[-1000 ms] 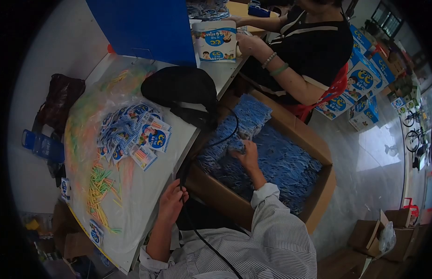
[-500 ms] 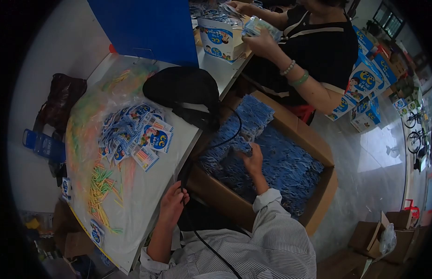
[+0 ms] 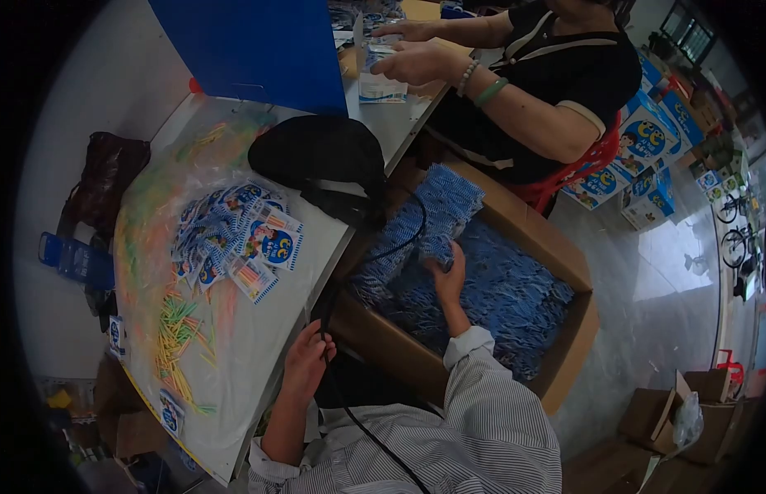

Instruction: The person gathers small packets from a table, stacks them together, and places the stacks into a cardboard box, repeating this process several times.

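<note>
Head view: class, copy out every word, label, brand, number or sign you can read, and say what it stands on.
Possibly "ee" or "99", large yellow characters: top packet on the table.
Similar yellow pair: blue-and-white carton at right.
Too small or blurred: their smaller print, marks on the blue container, any lettering on the blue packets in the brown box.

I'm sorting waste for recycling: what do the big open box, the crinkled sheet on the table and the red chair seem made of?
Big open box: matte cardboard, judging by its plain brown, folding walls.
Crinkled sheet: thin, shiny plastic film, probably; it wrinkles and lets colours show through.
Red chair: likely moulded plastic, smooth, with an openwork back.
</note>
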Available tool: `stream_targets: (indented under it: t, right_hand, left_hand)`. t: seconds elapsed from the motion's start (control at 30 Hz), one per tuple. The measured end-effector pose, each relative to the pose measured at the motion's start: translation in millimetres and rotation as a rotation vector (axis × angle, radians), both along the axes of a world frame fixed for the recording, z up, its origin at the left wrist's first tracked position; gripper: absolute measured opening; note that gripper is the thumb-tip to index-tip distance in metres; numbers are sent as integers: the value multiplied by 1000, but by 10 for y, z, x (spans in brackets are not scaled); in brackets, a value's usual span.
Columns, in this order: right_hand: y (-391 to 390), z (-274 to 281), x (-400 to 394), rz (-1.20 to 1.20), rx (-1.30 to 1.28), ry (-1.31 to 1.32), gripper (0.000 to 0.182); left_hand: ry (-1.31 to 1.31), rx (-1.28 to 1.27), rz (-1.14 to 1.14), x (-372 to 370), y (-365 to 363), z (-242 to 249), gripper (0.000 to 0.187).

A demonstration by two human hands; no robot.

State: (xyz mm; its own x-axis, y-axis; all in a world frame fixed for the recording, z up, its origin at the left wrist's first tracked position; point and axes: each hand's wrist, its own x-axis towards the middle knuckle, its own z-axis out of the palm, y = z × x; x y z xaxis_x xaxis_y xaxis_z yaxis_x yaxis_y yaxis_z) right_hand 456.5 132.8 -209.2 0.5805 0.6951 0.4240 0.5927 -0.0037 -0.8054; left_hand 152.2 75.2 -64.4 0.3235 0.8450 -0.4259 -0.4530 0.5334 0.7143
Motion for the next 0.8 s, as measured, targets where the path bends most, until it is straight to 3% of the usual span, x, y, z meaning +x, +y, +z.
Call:
stream_targets:
  t: [0.03,0.1,0.2,0.33,0.43,0.5,0.73,0.8]
  right_hand:
    - [-14,-1,-38,-2,-1,2,60]
    - [-20,10,-116,1,-32,397,69]
    - [60,-296,-112,39,22,229,76]
    - [69,-229,-122,8,-6,269,76]
    - [45,-129,-108,9,-25,250,69]
    - [26,-149,-122,-132,-32,11,57]
    - [47,-138,-74,-56,-88,87,56]
    - [67,-124,-66,-62,-145,323,56]
  left_hand:
    - [2,-1,-2,-2,-4,1,42]
    - [2,-3,-2,8,1,6,42]
    - [15,-5,6,18,0,-6,42]
    - [21,-17,14,32,-11,-13,42]
    - [6,-25,18,16,-17,-9,41]
    - [30,-39,25,5,-21,-7,41]
    - [60,-51,27,26,-25,-4,40]
    - [56,-68,34,29,-26,-15,39]
